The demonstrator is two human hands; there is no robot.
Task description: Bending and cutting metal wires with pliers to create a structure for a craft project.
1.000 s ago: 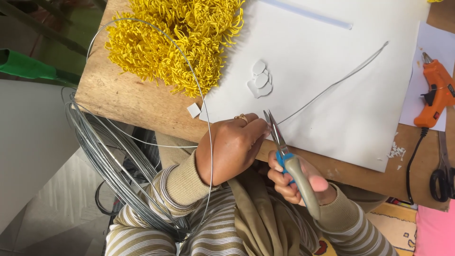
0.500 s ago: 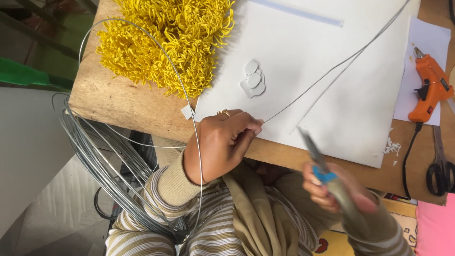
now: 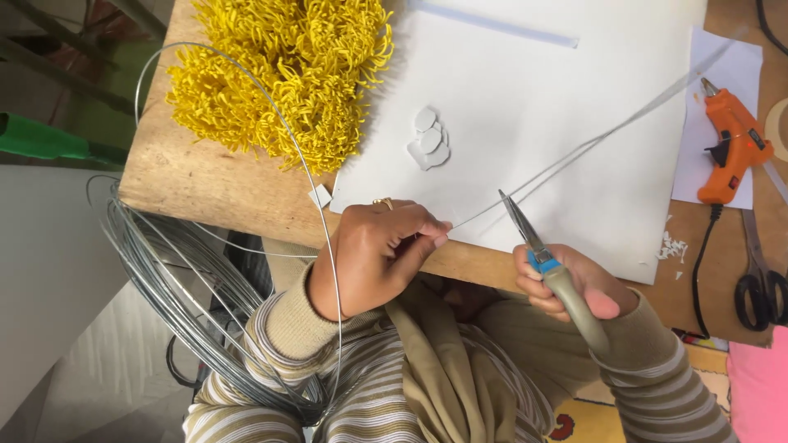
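The thin grey metal wire [image 3: 574, 156] looked smooth and slightly shiny, as did the coiled grey wire bundle [image 3: 172, 287]. The pliers [image 3: 548, 267] had dull metal jaws and glossy grey-and-blue plastic handles. The large white paper sheet [image 3: 533, 98] was matt, and the bare wooden tabletop [image 3: 205, 189] looked rough. The fuzzy yellow pile [image 3: 279, 74] seemed soft, and the orange glue gun [image 3: 730, 148] was smooth plastic.

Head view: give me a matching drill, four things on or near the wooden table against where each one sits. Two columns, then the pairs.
Things:
1. orange plastic glue gun
2. fuzzy yellow fringe pile
3. grey-handled pliers
4. black-handled scissors

Places:
A. top left of the table
B. in the right hand
C. on a white paper sheet, right side
D. bare wood at the right edge, below the glue gun

Pairs: 1-C, 2-A, 3-B, 4-D
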